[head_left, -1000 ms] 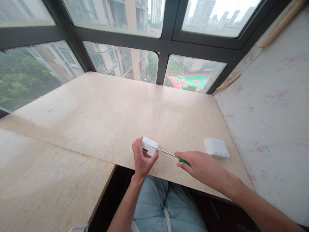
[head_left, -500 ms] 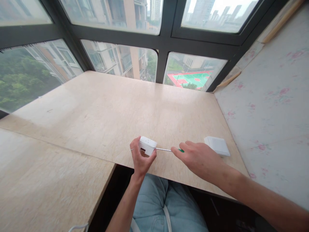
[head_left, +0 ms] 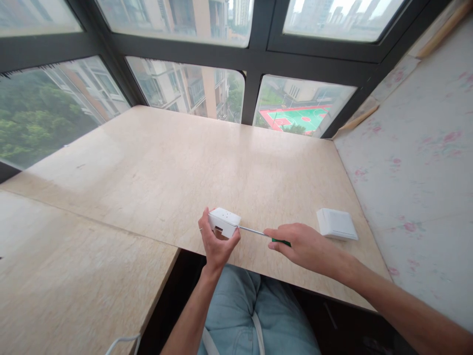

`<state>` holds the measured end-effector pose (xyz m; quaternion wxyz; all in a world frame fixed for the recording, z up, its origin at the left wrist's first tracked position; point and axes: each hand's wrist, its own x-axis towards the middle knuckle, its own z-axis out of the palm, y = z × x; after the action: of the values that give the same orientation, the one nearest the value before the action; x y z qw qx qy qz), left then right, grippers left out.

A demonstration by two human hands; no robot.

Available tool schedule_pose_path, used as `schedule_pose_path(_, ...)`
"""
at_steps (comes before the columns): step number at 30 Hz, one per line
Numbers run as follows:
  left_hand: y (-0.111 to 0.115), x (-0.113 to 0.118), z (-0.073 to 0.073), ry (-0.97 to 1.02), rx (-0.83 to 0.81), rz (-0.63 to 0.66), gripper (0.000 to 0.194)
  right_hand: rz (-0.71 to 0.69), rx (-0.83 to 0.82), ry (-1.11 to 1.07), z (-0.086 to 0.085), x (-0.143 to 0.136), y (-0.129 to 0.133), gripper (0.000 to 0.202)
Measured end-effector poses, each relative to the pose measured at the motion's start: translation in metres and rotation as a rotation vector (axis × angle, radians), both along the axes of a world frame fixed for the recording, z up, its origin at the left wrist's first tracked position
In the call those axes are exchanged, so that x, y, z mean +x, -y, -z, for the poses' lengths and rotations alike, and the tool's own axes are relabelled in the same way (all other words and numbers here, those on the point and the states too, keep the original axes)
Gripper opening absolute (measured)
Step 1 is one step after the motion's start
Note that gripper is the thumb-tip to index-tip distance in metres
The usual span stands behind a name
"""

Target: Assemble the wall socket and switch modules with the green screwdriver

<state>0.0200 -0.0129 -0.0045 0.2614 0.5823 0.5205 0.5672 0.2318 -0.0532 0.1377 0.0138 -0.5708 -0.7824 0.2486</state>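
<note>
Between the thumb and fingers of my left hand [head_left: 215, 244] is a white plastic box [head_left: 226, 217], tilted, with small holes in its top face and a dark cut-out in the side toward me. My right hand [head_left: 297, 244] is wrapped round the green handle of a screwdriver [head_left: 254, 231]. Its metal shaft points left, and the tip meets the right end of the box near my left thumb. Whether the tip sits in a seam or a screw there is too small to tell.
A second white square plastic piece [head_left: 337, 224] lies on the beige stone sill [head_left: 185, 167], beyond my right forearm. Dark-framed windows [head_left: 251, 56] border the far side, and a flowered wall [head_left: 421, 172] rises at the right. A white cable [head_left: 123, 339] shows at the lower left.
My right hand has turned and shifted slightly toward me, so the screwdriver's handle end sits lower and its shaft slopes more. The tip stays at the box's right end.
</note>
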Motion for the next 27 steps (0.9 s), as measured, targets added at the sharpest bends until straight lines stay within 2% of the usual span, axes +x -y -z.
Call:
schedule_pose_path(4, 0.002, 0.000, 0.000, 0.038, -0.015, -0.009, 0.093, 0.094, -0.109, -0.243, 0.007, 0.004, -0.003, 0.030)
schedule_pose_path(8, 0.003, 0.000, 0.000, 0.046, -0.007, -0.024, 0.092, 0.184, -0.212, -0.395, 0.014, 0.004, -0.003, 0.030)
schedule_pose_path(14, 0.003, 0.002, -0.001, 0.094, -0.030, -0.028, 0.090, 0.397, -0.555, -0.646, 0.029, -0.002, 0.005, 0.039)
schedule_pose_path(19, 0.004, 0.001, -0.001, 0.142, -0.047, -0.029, 0.090, 0.555, -0.777, -0.921, 0.043, -0.011, 0.013, 0.052)
schedule_pose_path(22, 0.004, 0.001, 0.000, 0.119, -0.043, -0.026, 0.091, 0.608, -0.842, -1.035, 0.046, -0.015, 0.018, 0.054)
schedule_pose_path(27, 0.006, 0.000, 0.001, 0.094, -0.025, -0.037, 0.090, 0.615, -0.889, -1.156, 0.054, -0.019, 0.021, 0.051)
